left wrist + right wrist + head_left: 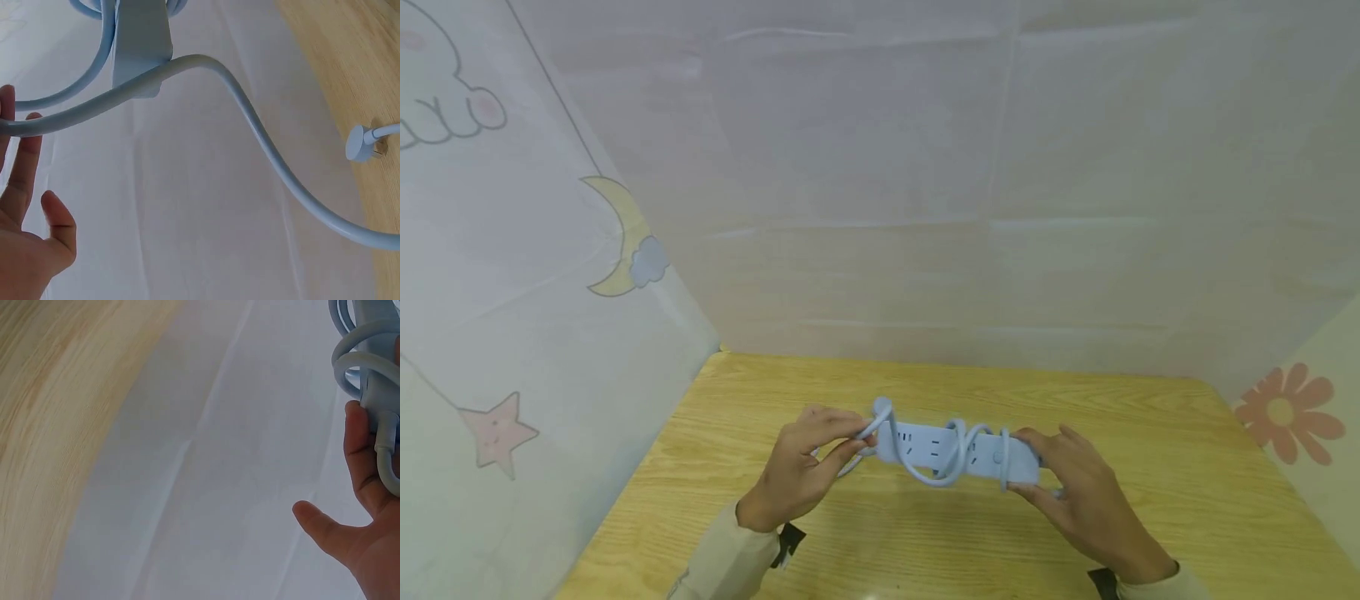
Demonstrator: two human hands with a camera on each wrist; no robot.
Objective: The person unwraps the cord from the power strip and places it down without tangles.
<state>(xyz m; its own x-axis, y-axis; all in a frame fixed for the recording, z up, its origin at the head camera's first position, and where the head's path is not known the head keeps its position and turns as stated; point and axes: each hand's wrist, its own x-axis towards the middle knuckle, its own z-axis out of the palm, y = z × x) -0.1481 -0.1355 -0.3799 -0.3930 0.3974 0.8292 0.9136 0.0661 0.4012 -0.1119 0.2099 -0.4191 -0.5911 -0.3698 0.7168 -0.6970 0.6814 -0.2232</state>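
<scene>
A pale blue power strip is held up in front of me, its sockets and round button facing me. Its thick cord winds loosely round the body in several loops. At the strip's right end my right hand grips it between thumb and fingers. My left hand pinches a stretch of cord beside the left end. In the left wrist view the cord runs from the fingers across the strip's end and down to the right. The right wrist view shows the cord's sleeve leaving the strip by the fingers.
The plug appears against the wood-grain table in the left wrist view. Behind the table hangs a pale creased sheet. More sheeting with printed figures, such as a moon, closes off both sides.
</scene>
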